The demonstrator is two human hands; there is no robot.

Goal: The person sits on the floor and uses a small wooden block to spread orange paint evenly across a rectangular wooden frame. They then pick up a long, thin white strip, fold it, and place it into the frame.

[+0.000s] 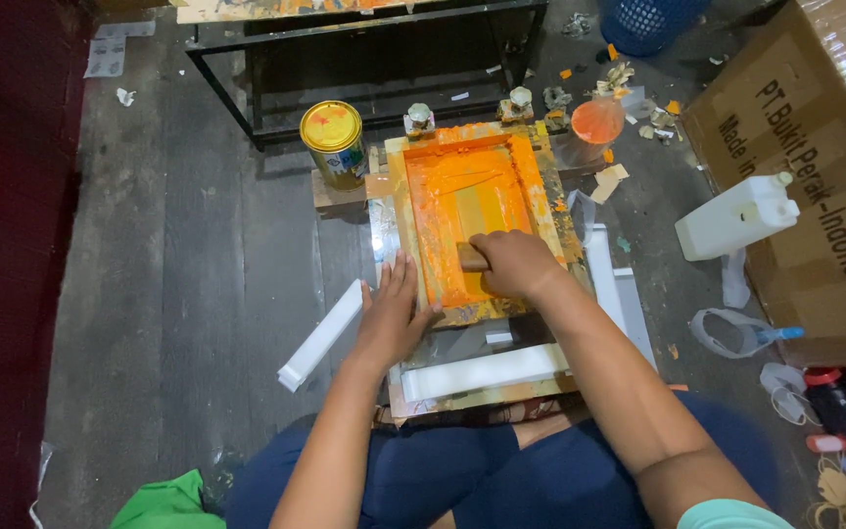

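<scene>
Orange ink covers the mesh of a wooden printing screen point(467, 211) lying at the centre of the frame, its edges smeared with paint. The right hand point(513, 263) is clenched round a wooden squeegee point(472, 258) at the lower part of the screen; only the handle's left end shows, and the blade is hidden under the fist. The left hand point(394, 313) lies flat with fingers spread, pressing the screen's lower left edge and grasping nothing. A long white strip point(323, 335) lies just left of that hand on the grey floor point(178, 274). Above the screen's left corner stands a yellow paint can point(335, 142); an orange-filled cup point(597, 122) sits at upper right. A white plastic jug point(736, 217) rests against a cardboard box point(815, 176) that the right edge cuts off. Whatever lies under the screen cannot be made out.
</scene>
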